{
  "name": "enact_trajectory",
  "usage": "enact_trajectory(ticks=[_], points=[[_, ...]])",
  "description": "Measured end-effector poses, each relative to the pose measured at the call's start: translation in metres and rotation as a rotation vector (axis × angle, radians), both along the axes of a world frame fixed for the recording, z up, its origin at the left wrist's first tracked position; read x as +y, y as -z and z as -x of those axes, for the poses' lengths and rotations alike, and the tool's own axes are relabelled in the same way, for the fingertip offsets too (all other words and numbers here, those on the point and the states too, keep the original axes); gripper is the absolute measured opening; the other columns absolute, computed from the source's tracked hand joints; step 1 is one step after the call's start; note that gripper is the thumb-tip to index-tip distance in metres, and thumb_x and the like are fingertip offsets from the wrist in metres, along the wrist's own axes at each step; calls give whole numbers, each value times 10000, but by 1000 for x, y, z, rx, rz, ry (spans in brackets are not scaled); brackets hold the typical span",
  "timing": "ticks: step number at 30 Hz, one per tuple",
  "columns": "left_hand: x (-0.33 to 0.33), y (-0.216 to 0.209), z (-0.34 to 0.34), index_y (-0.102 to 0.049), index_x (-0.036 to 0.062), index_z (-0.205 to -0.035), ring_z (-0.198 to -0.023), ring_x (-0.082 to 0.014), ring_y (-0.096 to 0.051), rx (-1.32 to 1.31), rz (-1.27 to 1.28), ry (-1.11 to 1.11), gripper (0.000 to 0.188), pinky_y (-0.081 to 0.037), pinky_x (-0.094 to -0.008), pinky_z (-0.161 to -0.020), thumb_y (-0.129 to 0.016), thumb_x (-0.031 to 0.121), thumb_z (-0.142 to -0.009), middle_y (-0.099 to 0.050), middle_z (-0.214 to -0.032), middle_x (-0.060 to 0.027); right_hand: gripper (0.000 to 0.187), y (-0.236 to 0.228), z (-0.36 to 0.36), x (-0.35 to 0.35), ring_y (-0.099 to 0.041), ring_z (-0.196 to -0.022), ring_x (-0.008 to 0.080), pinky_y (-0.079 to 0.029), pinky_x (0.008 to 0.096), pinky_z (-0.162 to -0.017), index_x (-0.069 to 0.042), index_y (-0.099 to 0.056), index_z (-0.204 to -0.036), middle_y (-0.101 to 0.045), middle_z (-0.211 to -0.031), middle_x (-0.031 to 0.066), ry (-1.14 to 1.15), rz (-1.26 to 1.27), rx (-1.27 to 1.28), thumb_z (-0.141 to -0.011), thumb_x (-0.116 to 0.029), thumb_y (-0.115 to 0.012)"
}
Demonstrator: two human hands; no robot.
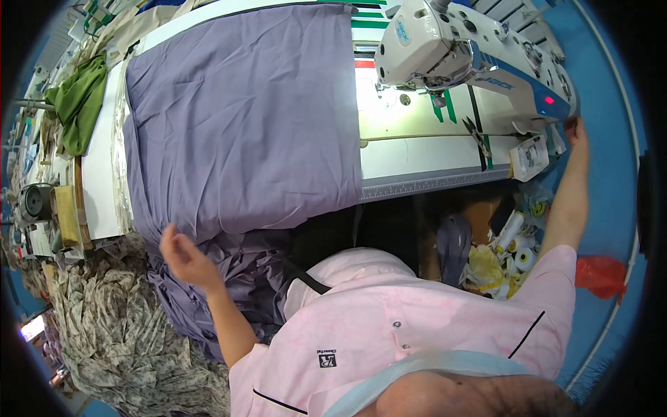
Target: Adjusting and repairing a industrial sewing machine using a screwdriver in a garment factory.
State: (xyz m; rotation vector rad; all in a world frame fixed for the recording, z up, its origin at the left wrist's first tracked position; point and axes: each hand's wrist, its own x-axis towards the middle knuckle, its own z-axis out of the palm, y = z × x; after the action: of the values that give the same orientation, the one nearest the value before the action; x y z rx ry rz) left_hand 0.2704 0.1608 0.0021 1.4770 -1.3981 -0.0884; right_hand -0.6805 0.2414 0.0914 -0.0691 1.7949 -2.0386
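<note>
A wide piece of purple-grey fabric (243,111) lies creased over the left part of the sewing table, its near edge hanging down. Over that near left edge hovers my left hand (186,258), fingers loosely bent and apart, with nothing seen in it. At the far right, my right hand (576,132) reaches to the end of the white and blue sewing machine (479,55); its fingers are partly hidden there, so their grip does not show. The machine's needle area (396,94) is lit, just right of the fabric.
Thread snips (476,135) lie right of the needle, near a small white box (529,158). A ruler strip (431,184) runs along the table's front edge. Below are thread spools (521,257). Bunched purple fabric (236,285) and patterned cloth (118,326) heap at left.
</note>
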Motion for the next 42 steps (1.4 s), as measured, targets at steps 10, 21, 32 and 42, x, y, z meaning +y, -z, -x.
enact_trajectory(ticks=[10,21,32,42], points=[[-42,42,-89,-443,4,-1221,-943,-143,-488,723,-38,-283,375,-385,-244,-774,-560,96,-877,-496,-1140,-71,270,9,1,5,-556,-1055,220,-448,344,-944,-43,-544,-1139,-587,-1152,82,-43,85,42,-942,-209,-465],[-58,76,-130,-364,-42,-1316,-1202,-257,-417,982,-330,-287,534,-335,-345,-999,-430,336,-944,-409,-1343,-138,288,-28,-41,7,-565,-1005,196,-458,346,-858,-62,-552,-1140,-599,-1102,70,174,-42,143,-935,-253,-485],[-19,127,-153,-440,-13,-1276,-1133,-258,-523,1420,-672,358,470,-422,-380,-963,-487,273,-907,-523,-1261,-125,277,24,-335,37,-508,-1053,121,-425,276,-823,-68,-555,-1159,-554,-1169,21,-106,-107,667,-948,-234,-489],[-26,80,-83,-519,-13,-1115,-933,-215,-593,1195,-507,89,313,-502,-332,-809,-588,32,-813,-594,-1045,-107,250,30,-480,30,-516,-987,88,-430,234,-810,-37,-562,-1131,-563,-1125,33,-463,-38,664,-955,-193,-476]])
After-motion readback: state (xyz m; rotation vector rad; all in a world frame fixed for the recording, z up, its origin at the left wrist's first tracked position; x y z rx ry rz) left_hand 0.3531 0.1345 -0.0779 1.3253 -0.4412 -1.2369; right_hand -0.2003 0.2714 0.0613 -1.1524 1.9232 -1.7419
